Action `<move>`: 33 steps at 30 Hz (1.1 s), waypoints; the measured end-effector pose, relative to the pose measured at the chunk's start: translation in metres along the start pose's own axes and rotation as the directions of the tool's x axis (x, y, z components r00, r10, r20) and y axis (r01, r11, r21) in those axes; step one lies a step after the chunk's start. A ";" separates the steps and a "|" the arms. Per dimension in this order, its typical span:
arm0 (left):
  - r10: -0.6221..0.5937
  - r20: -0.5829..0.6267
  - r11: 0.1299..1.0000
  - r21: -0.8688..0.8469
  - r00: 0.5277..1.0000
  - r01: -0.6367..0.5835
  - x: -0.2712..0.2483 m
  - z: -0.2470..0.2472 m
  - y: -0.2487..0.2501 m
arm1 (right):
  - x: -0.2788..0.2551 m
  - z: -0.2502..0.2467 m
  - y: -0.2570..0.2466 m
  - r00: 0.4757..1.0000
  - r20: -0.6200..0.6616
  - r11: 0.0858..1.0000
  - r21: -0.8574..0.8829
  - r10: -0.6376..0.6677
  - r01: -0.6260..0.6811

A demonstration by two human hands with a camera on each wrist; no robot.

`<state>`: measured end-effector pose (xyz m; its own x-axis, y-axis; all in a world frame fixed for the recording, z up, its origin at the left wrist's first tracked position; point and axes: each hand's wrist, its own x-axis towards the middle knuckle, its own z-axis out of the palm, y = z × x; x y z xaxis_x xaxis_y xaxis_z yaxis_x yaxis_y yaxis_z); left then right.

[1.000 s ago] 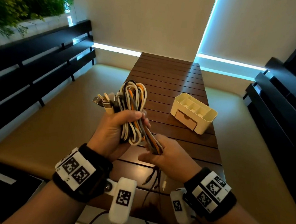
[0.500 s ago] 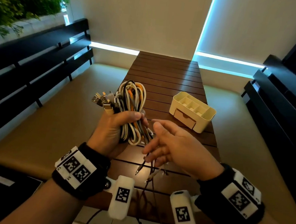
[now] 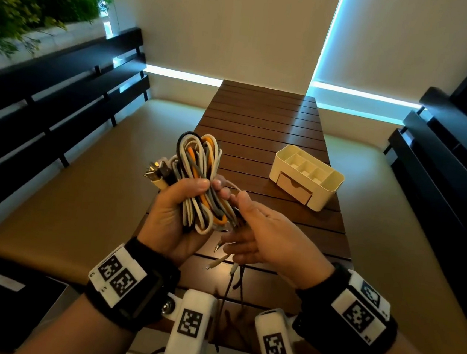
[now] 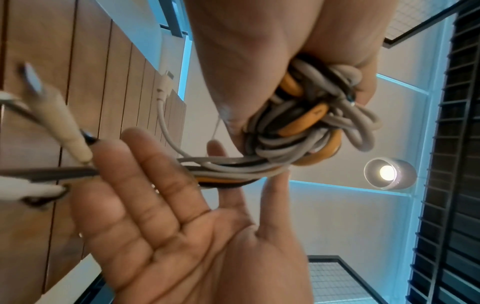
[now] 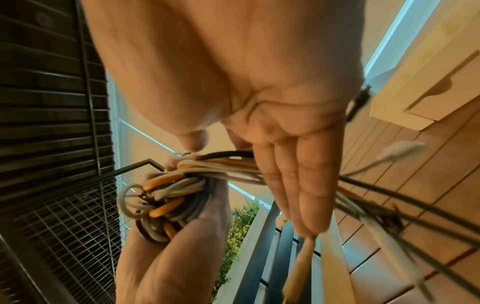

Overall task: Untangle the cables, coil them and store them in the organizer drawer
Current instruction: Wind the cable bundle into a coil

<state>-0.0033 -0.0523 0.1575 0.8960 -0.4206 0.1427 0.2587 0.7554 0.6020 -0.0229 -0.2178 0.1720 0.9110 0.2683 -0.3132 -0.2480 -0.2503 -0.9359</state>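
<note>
You are barely started: your left hand (image 3: 175, 217) has a closed grip on the tangled cable bundle (image 3: 198, 179), your right hand (image 3: 266, 237) flat-fingered against its loose tails, organizer drawer (image 3: 294, 189) shut on the worktop (image 3: 263, 122).
</note>
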 end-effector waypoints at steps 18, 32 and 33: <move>-0.077 -0.102 0.997 0.000 0.992 0.078 -0.009 0.007 -0.013 | 0.001 0.004 0.002 0.893 -0.373 0.871 0.316 -0.250 0.376; -0.060 -0.184 0.993 0.089 0.981 0.077 -0.009 0.010 -0.010 | -0.008 0.010 -0.005 0.882 -0.323 0.917 0.089 -0.343 0.389; -0.056 -0.189 0.993 0.091 0.980 0.075 -0.009 0.011 -0.011 | -0.008 0.010 -0.006 0.880 -0.324 0.916 0.083 -0.348 0.392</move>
<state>-0.0183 -0.0622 0.1577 0.9319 -0.3602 -0.0423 0.2910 0.6729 0.6801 -0.0317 -0.2090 0.1787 0.9945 0.0213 0.1022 0.1031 -0.0469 -0.9936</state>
